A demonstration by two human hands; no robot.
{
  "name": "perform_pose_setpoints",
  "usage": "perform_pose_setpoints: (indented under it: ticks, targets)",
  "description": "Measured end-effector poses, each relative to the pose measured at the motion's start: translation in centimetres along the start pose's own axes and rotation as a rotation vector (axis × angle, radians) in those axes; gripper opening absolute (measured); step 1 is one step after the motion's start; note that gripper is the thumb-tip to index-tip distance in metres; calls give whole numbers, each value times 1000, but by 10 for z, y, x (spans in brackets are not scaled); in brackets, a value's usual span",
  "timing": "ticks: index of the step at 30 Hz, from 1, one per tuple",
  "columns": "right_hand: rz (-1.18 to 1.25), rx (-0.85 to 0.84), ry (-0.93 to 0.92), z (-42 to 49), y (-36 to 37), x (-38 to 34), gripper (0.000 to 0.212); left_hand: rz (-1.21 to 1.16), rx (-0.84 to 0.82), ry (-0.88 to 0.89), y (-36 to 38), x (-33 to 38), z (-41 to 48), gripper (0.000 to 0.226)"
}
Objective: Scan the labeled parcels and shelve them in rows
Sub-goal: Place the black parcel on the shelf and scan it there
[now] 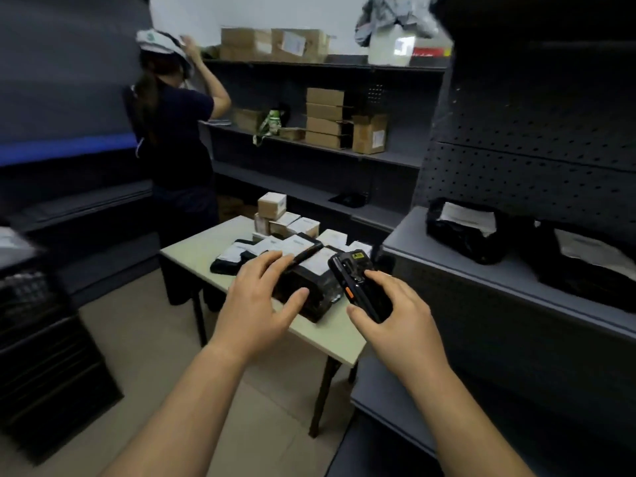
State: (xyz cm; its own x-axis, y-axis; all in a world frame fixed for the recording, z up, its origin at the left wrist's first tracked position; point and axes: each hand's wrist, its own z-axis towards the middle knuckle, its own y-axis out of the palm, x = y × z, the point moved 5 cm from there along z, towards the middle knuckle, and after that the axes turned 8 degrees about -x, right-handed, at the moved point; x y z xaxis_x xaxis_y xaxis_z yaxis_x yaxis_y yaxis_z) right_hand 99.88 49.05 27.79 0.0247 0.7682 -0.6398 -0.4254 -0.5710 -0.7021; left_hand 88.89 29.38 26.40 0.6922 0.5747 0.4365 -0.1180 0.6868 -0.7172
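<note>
Both hands up close: left hand spread open, fingers straight on the black parcel — steadying it label-up for the scan, I'd say. Right hand grips the scanner, nose toward that label. The parcel sits at the bench near edge — the shelf to the right shows bare room beside 2 bags.
</note>
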Motion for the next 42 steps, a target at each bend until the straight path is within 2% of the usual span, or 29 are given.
perform_pose_setpoints:
  ticks: [11, 18, 24, 31, 38, 42]
  targets:
    - [128, -264, -135, 151, 222, -102, 57, 225, -57, -267, -80, -223, 26, 65]
    - [79, -264, -40, 234, 323, -125, 58, 173, -123, -251, -72, -360, 83, 66]
    - [4, -214, 171, 285, 364, -110, 57, 63, -267, -168, -33, -441, 147, 67]
    - [-94, -198, 407, 327, 383, -69, 58, -18, -435, -75, 42, -486, 212, 65]
    - [-92, -207, 486, 389, 400, -28, 57, -63, -505, -73, 107, -515, 278, 75]
    - [-100, -236, 502, 424, 414, -9, 57, -73, -546, -106, 139, -543, 307, 72]
